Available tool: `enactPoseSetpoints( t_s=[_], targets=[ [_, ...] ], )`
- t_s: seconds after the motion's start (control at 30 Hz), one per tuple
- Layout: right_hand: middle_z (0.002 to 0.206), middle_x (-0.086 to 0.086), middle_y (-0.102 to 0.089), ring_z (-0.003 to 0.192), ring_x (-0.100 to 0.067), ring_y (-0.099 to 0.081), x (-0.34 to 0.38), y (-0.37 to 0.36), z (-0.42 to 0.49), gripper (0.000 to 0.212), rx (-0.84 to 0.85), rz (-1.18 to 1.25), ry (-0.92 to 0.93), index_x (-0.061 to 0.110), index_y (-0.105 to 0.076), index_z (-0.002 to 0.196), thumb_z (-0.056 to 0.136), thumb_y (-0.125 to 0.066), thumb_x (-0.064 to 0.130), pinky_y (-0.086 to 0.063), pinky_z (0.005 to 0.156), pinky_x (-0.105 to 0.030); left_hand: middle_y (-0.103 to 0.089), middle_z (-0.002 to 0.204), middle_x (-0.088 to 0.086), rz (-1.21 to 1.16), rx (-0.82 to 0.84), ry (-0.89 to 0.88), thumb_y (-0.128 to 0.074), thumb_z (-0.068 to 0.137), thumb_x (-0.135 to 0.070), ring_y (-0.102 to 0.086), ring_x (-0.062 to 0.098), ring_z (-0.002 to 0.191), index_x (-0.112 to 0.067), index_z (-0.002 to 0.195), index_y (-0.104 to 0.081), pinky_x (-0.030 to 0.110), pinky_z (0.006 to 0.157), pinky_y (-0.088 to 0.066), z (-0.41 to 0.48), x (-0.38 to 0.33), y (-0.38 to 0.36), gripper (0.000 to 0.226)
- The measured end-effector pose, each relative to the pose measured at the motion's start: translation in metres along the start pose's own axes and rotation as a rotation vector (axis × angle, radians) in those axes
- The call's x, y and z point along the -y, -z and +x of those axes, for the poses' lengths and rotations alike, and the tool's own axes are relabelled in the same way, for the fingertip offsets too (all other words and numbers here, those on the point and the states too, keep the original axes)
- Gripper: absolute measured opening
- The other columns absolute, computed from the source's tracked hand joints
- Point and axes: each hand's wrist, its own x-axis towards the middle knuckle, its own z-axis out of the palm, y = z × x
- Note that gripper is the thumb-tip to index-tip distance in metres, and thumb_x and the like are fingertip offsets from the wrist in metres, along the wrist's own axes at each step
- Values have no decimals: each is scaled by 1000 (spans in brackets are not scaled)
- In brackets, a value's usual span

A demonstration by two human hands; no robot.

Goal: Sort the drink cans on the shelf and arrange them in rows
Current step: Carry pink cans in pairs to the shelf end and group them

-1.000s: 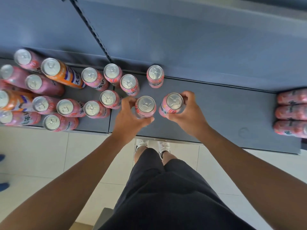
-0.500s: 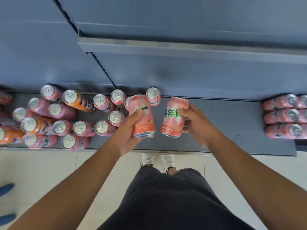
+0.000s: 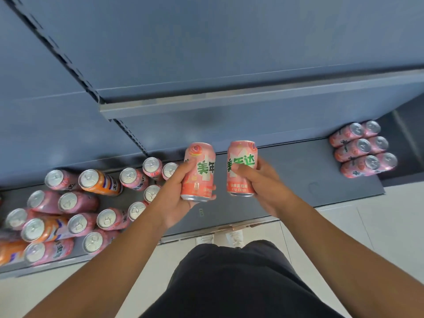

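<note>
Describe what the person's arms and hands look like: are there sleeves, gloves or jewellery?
The left hand and right hand are bare: no glove, ring or watch shows. Both forearms are uncovered to the picture's edge, without sleeves. Below are black fabric shorts and white shoes.

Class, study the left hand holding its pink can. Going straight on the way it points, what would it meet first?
Probably the second pink can, held in the right hand, just past the left hand and its own can; depth is unclear.
</note>
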Motion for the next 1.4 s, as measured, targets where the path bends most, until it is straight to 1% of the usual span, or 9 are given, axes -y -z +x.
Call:
enactPoseSetpoints(
  t_s=[0.17, 0.3, 0.47, 0.67, 0.9, 1.07, 1.13, 1.3, 1.4],
  targets=[
    [102, -4, -73, 92, -19, -73, 1, 11, -21, 32, -124, 2, 92, 22, -61, 112, 84, -77, 19, -60, 73, -32, -71, 120, 10, 221, 54, -20, -67, 78, -41, -69, 21, 100, -13, 135, -57, 36, 82, -55, 2, 2, -21, 64],
    [103, -6, -72, 93, -21, -72, 1, 30, -44, 36, -204, -19, 157, 23, -59, 114, 83, -77, 17, -62, 75, -35, -74, 112, 1, 446, 158, -68, -86, 70, -22, -69, 21, 106, -19, 128, -57, 38, 90, -54, 1, 7, -39, 64],
    [102, -3, -71, 91, -18, -72, -1, 60, -79, 40, -230, -47, 248, 27, -57, 113, 82, -79, 14, -58, 67, -24, -73, 111, 3, 641, 259, -138, -84, 52, -35, -70, 23, 104, -27, 123, -57, 33, 80, -58, -4, 19, -66, 76],
    [99, 4, -71, 91, -12, -71, -16, 111, -124, 44, -268, -54, 328, 30, -56, 115, 82, -79, 12, -57, 71, -21, -75, 97, -2, 720, 324, -180, -84, 49, -26, -71, 14, 90, -28, 111, -61, 24, 69, -57, -10, 51, -120, 66],
    [104, 2, -71, 97, -16, -71, -46, 198, -178, 49, -312, -8, 384, 29, -55, 120, 81, -81, 16, -61, 79, -31, -76, 96, -4, 747, 340, -193, -80, 46, -40, -73, 14, 87, -29, 114, -60, 28, 66, -57, -23, 123, -196, 72],
    [102, 6, -68, 93, -7, -70, -66, 264, -222, 52, -346, 40, 392, 33, -52, 116, 78, -83, 16, -58, 71, -22, -75, 96, 0, 735, 376, -192, -85, 50, -23, -73, 14, 86, -21, 116, -58, 24, 64, -57, -32, 183, -253, 72],
    [107, 3, -68, 96, -10, -70, -74, 288, -235, 58, -369, 59, 384, 29, -51, 122, 76, -85, 17, -59, 74, -24, -74, 96, -4, 766, 394, -211, -86, 47, -28, -73, 11, 87, -25, 115, -57, 22, 64, -57, -35, 205, -275, 74],
    [110, 0, -69, 98, -14, -70, -86, 340, -256, 64, -437, 75, 379, 22, -51, 128, 74, -86, 16, -59, 75, -24, -73, 105, -4, 864, 431, -214, -88, 55, -26, -71, 19, 100, -41, 113, -60, 41, 76, -62, -27, 244, -316, 66],
    [105, 3, -69, 92, -6, -69, -88, 365, -259, 58, -463, 84, 380, 26, -53, 122, 75, -85, 12, -55, 70, -18, -72, 108, -2, 909, 428, -209, -89, 58, -24, -69, 25, 105, -42, 115, -60, 48, 84, -60, -15, 258, -335, 67]
  ],
)
